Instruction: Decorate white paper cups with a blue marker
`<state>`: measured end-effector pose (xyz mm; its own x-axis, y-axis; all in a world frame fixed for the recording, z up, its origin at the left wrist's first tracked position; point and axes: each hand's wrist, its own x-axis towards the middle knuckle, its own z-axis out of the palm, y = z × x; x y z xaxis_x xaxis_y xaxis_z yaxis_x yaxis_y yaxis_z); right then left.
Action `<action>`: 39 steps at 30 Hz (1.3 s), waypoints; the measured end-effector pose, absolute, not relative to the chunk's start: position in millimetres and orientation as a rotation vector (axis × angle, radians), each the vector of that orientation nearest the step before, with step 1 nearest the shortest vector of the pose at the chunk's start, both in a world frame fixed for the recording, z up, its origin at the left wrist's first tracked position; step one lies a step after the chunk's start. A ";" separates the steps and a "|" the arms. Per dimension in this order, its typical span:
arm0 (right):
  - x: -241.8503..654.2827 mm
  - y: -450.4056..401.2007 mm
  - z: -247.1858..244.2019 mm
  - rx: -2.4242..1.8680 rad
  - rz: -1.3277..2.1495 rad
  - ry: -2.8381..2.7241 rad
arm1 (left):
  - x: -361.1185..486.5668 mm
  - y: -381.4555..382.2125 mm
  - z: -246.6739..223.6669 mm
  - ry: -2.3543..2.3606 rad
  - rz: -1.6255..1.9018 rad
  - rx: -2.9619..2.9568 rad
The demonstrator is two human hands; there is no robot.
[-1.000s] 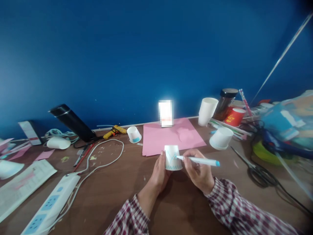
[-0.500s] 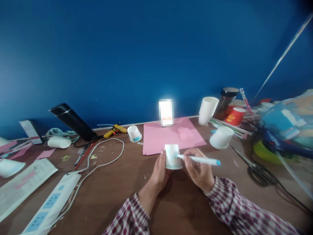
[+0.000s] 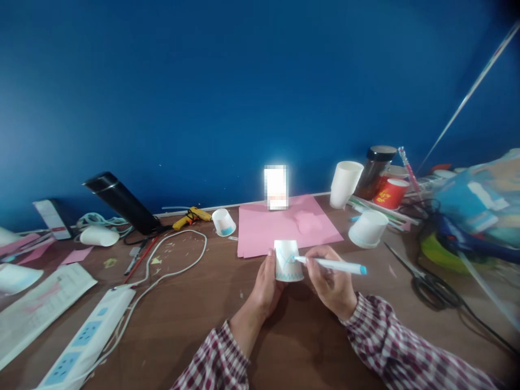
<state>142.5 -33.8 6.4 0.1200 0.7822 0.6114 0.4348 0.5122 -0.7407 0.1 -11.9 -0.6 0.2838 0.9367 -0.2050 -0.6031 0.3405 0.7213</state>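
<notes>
A white paper cup [image 3: 287, 271] is upside down in my left hand [image 3: 266, 281], which grips it from the left side. Blue lines cross its wall, and a blue zigzag band runs round the rim at the bottom. Between the fingers of my right hand [image 3: 331, 281] is a white marker pen [image 3: 337, 265] with a blue end. The pen's tip rests against the cup's wall, at the right of the blue lines. Pink paper sheets [image 3: 260, 230] lie just beyond the cup.
Scissors [image 3: 433, 290], another upturned paper cup [image 3: 368, 230] and stacked cups [image 3: 344, 184] stand or lie at the right. A power strip [image 3: 87, 336], a black flask [image 3: 122, 203], a yellow glue gun [image 3: 190, 216] and a small white cup [image 3: 223, 222] are at the left. A glowing, pixelated rectangle [image 3: 277, 184] stands at the back.
Another blue line shows on the cup, crossing the earlier one. The pen tip has shifted very slightly to the right. Both hands keep their grip.
</notes>
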 end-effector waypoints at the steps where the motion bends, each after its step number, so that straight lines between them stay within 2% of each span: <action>1: 142.5 -33.8 6.5 -1.096 0.345 -1.512 | 0.0 -11.9 -1.1 0.689 1.111 0.576; 39: 142.0 -32.3 8.2 -1.045 0.338 -1.514 | 0.1 -9.8 -9.2 0.681 1.114 0.591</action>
<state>142.0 -32.3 8.2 0.1094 0.7582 0.6428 0.4133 0.5534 -0.7231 0.1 -9.8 -9.2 0.2837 0.9390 -0.1944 -0.6008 0.3321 0.7271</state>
